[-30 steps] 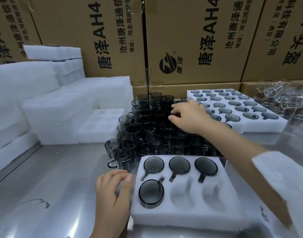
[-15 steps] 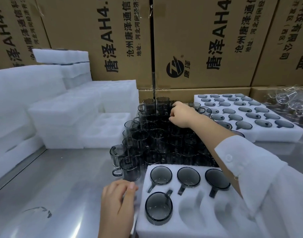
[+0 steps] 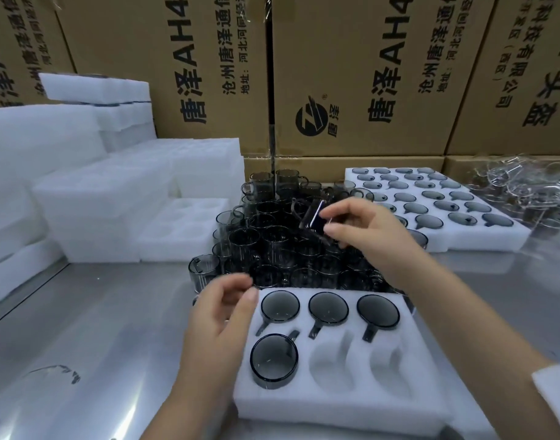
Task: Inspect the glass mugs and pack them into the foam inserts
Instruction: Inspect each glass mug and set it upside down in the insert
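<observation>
Smoky grey glass mugs (image 3: 272, 246) crowd under my right hand (image 3: 364, 231), the white six-pocket foam insert (image 3: 335, 406) lies beside my loose, empty left hand (image 3: 220, 317), probably for steadying, and the right hand pinches one tilted smoky mug (image 3: 312, 219) up, likely to check it before filling a free pocket.

We list two bare hands: the left hand (image 3: 218, 315) left of the foam insert (image 3: 335, 404), the right hand (image 3: 364, 230) beyond it. Right of the insert we record one white sleeve (image 3: 554, 401), forearm uncovered past its cuff.
</observation>
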